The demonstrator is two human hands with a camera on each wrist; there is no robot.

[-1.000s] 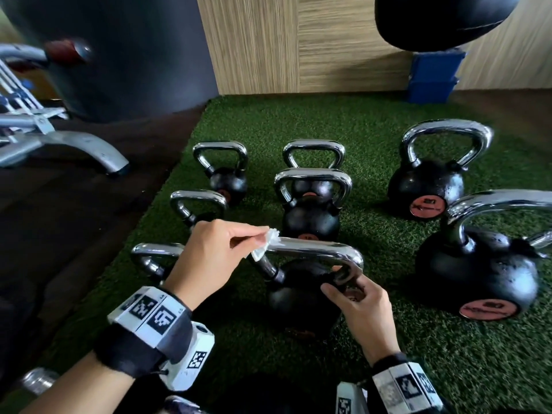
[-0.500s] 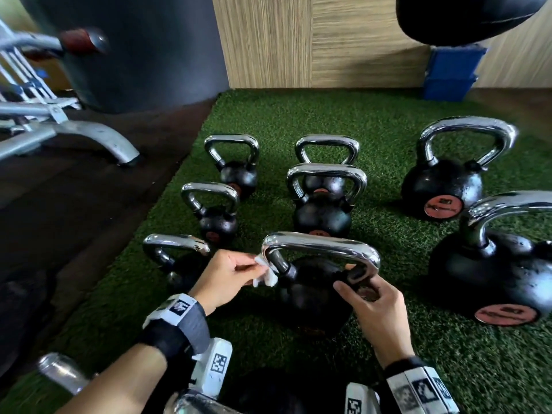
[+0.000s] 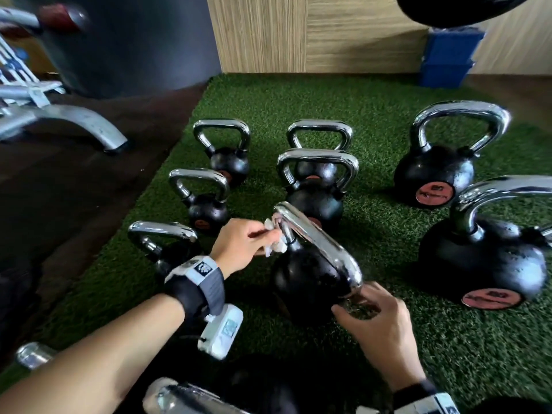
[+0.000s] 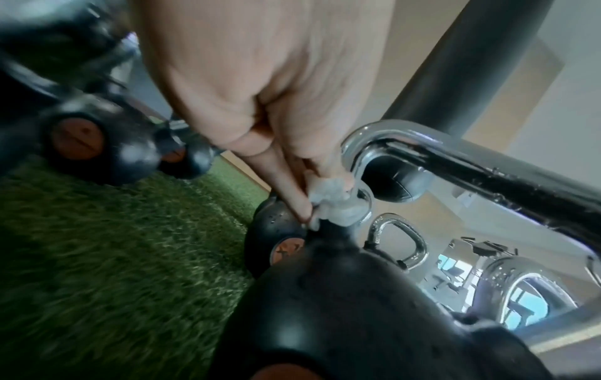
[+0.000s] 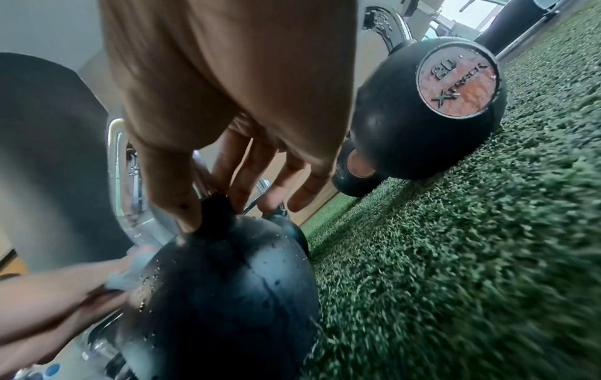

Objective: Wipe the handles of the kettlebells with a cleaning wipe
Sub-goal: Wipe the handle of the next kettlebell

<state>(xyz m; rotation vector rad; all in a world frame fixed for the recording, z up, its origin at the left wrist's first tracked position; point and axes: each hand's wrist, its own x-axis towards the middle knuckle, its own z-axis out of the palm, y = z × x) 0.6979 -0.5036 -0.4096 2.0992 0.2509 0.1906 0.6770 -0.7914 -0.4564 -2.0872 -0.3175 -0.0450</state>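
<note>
A black kettlebell (image 3: 307, 282) with a chrome handle (image 3: 316, 237) stands on the green turf just in front of me, its handle running from far left to near right. My left hand (image 3: 243, 245) pinches a crumpled white wipe (image 3: 276, 243) against the handle's far leg, near where it joins the ball; the left wrist view shows the wipe (image 4: 338, 205) wrapped on that chrome leg (image 4: 361, 180). My right hand (image 3: 379, 330) grips the near end of the handle, thumb and fingers (image 5: 247, 180) around its base (image 5: 216, 213).
Several more chrome-handled kettlebells stand around: small ones (image 3: 209, 204) to the left and behind, two big ones (image 3: 484, 258) on the right. A grey bench foot (image 3: 89, 127) sits on the dark floor at left. Blue boxes (image 3: 448, 61) stand by the wooden wall.
The wipe has slid from the top bar down the handle's left leg. The kettlebell has been turned, so its handle now runs diagonally towards me. My right hand still holds its end.
</note>
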